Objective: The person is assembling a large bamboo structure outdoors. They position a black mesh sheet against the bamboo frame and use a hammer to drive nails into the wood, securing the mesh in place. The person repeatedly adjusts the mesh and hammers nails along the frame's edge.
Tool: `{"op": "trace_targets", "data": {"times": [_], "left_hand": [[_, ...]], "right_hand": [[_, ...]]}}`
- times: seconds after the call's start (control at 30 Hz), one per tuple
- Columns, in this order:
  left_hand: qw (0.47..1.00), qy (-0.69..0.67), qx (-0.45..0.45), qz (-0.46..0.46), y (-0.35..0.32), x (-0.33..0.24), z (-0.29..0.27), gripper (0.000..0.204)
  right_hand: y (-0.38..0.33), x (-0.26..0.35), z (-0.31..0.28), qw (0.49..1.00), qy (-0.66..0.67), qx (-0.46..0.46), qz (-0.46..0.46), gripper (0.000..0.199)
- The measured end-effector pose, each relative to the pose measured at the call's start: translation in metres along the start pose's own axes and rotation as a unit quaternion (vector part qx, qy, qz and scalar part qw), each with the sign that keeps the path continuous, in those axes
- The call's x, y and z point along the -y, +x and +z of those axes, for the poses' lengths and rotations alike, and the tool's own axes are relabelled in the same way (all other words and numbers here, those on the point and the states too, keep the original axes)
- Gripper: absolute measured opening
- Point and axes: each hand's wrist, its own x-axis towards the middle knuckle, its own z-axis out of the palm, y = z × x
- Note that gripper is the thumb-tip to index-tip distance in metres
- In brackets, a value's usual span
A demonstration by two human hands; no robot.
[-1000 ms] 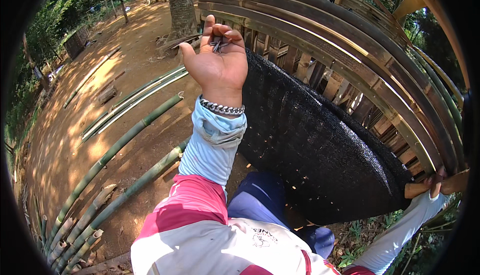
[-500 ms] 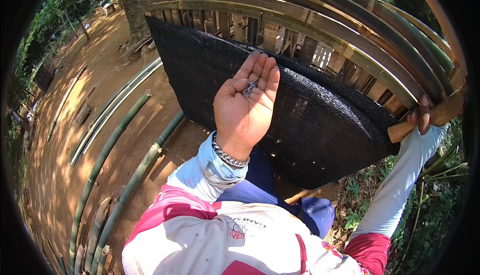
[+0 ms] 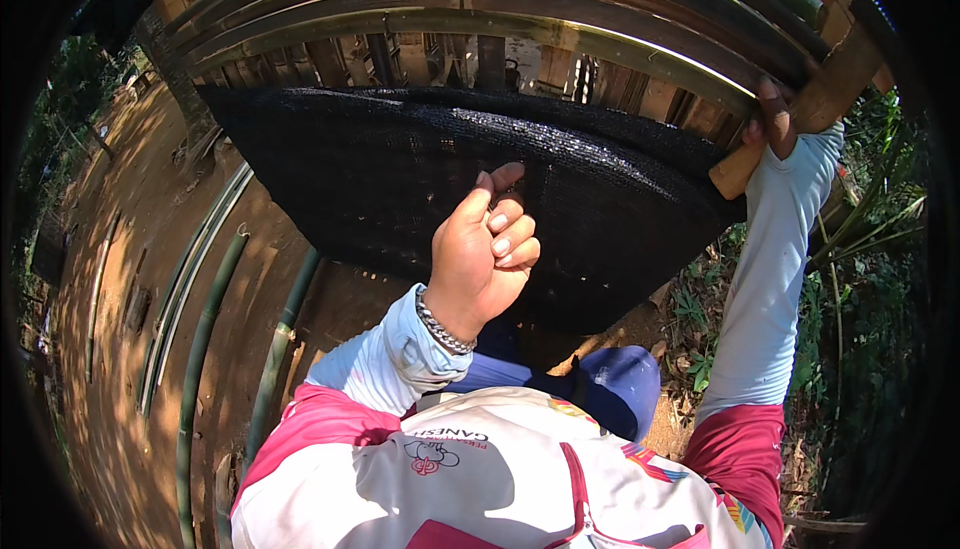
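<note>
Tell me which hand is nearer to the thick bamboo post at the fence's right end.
Right. The right hand grips the thick bamboo post; the left hand is curled before the black mesh netting, well left of it.

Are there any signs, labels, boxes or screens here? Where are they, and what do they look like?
No signs, packages or screens.
Shirt print: on the person's chest at the bottom middle; a small dark outline emblem with a short curved line of dark lettering, on white fabric beside pink panels.

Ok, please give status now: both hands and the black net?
Left hand curled shut, in front of black net. Right hand gripping wooden handle. Nothing blocking.
</note>
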Motion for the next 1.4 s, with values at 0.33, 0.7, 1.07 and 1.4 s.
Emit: {"op": "trace_targets", "data": {"times": [0.33,0.7,1.07,1.4], "left_hand": [[0.998,0.001,-0.043,-0.052,-0.001,0.02,-0.017,0.029],[0.995,0.04,0.04,-0.086,-0.006,0.023,-0.032,0.015],[0.991,-0.011,-0.063,-0.116,-0.011,0.034,-0.049,0.015],[0.982,0.088,-0.079,-0.145,-0.016,0.044,-0.056,0.008]], "right_hand": [[0.0,-0.003,-0.002,1.0,-0.008,-0.009,0.007,0.064],[-0.003,0.008,0.005,0.998,-0.034,-0.025,-0.043,0.06],[-0.005,0.009,0.005,0.997,-0.065,-0.027,-0.012,0.063],[-0.009,0.016,0.01,0.998,-0.055,-0.043,-0.004,0.06]]}}
